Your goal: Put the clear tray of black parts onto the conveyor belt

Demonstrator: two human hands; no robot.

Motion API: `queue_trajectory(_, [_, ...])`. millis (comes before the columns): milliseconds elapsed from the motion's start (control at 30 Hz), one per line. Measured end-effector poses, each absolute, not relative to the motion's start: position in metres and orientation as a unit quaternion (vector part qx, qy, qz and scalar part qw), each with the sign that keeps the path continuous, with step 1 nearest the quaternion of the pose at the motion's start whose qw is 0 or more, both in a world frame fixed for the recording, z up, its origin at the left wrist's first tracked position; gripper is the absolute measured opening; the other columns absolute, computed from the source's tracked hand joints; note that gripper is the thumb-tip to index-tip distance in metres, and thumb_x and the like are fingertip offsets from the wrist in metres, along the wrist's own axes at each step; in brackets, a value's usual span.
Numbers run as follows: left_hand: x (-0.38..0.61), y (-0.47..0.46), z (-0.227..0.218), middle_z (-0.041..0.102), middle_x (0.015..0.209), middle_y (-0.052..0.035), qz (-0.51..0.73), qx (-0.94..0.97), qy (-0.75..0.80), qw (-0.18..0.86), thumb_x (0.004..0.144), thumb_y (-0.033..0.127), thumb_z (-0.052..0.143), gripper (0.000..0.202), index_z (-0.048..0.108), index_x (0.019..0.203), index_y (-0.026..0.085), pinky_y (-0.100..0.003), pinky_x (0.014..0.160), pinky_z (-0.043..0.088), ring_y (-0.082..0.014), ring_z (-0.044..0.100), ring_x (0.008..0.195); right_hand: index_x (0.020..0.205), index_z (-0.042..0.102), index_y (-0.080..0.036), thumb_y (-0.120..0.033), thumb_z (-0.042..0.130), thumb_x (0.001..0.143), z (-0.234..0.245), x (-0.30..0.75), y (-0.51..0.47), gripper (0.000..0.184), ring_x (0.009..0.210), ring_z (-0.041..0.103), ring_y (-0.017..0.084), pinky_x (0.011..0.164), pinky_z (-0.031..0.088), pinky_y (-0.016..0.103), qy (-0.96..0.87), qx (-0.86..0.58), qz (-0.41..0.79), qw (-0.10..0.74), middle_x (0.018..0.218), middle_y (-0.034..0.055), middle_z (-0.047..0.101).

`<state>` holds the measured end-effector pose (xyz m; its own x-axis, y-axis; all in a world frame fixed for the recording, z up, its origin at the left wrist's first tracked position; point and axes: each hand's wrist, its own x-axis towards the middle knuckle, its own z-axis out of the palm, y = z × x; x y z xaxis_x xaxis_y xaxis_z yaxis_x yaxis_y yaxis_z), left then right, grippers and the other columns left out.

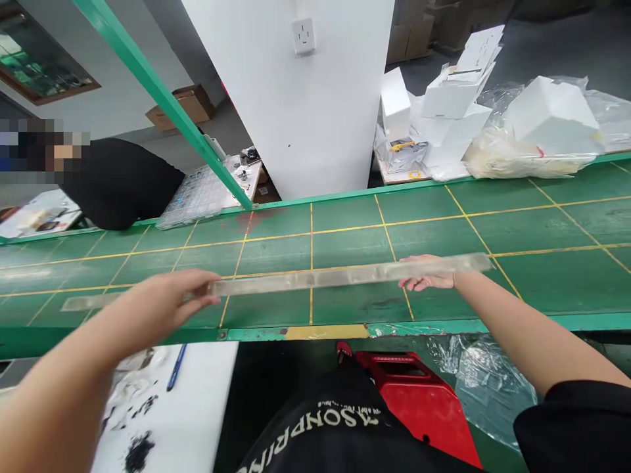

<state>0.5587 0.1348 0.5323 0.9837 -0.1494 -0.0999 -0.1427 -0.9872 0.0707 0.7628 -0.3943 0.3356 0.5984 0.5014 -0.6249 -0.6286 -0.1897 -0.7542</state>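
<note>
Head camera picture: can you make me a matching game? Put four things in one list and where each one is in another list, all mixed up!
Things:
1. long clear plastic strip
2. thin blue pen
3. green belt with yellow lines
4. white boxes

Places:
A. piled beyond the belt's far edge
B. between the left hand and right hand
C. below the hands
D. on the white table nearest the person

Pairs: 1-B, 2-D, 3-C, 4-A.

Black short-sleeved shirt (345, 440) with curved white lettering (315, 420) across the chest, plain sleeve (566, 427) hem
</note>
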Motion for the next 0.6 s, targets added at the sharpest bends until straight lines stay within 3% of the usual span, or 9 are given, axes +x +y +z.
queue_trajectory(133, [0.59,0.159,0.552,0.073,0.09,0.0013,-0.112,0.993,-0.026,0.013,0.071,0.087,0.038,0.091,0.071,0.111,0.012,-0.039,0.078,0.049,-0.0148,0.067,0.078,0.089,0.072,-0.014,-0.031,0.06,0.086,0.332,0.769,-0.377,0.021,0.066,0.073,0.024,0.05,0.061,0.029,0.037,-0.593,0.564,0.574,0.083,0.0175,0.075])
queue_trajectory(300, [0.62,0.194,0.561,0.074,0.095,0.0,-0.159,0.987,-0.003,-0.017,0.073,0.08,0.041,0.088,0.067,0.118,0.009,-0.038,0.082,0.047,-0.0141,0.067,0.082,0.087,0.069,-0.013,-0.038,0.047,0.093,0.333,0.775,-0.344,0.034,0.062,0.071,0.022,0.046,0.06,0.027,0.024,-0.577,0.602,0.551,0.084,0.0202,0.075])
queue_trajectory(400, [0.64,0.223,0.562,0.074,0.094,-0.0006,-0.175,0.984,-0.001,-0.038,0.075,0.076,0.038,0.086,0.066,0.119,0.007,-0.037,0.08,0.045,-0.0135,0.068,0.081,0.092,0.067,-0.014,-0.05,0.043,0.095,0.331,0.776,-0.319,0.043,0.062,0.072,0.021,0.046,0.06,0.026,0.01,-0.572,0.613,0.545,0.086,0.0209,0.075])
queue_trajectory(500, [0.66,0.251,0.562,0.074,0.084,-0.0028,-0.194,0.978,0.009,-0.075,0.077,0.072,0.03,0.087,0.068,0.113,0.002,-0.037,0.074,0.046,-0.0112,0.067,0.069,0.095,0.062,-0.016,-0.067,0.039,0.092,0.328,0.774,-0.293,0.056,0.065,0.073,0.022,0.048,0.061,0.027,-0.004,-0.568,0.62,0.541,0.09,0.0212,0.075])
queue_trajectory(600, [0.675,0.267,0.563,0.073,0.08,-0.0042,-0.202,0.974,0.04,-0.1,0.073,0.07,0.04,0.085,0.068,0.112,0.0,-0.034,0.072,0.047,-0.0098,0.067,0.063,0.094,0.059,-0.016,-0.077,0.039,0.087,0.326,0.774,-0.269,0.065,0.069,0.074,0.023,0.05,0.061,0.029,-0.011,-0.568,0.622,0.539,0.094,0.0231,0.075])
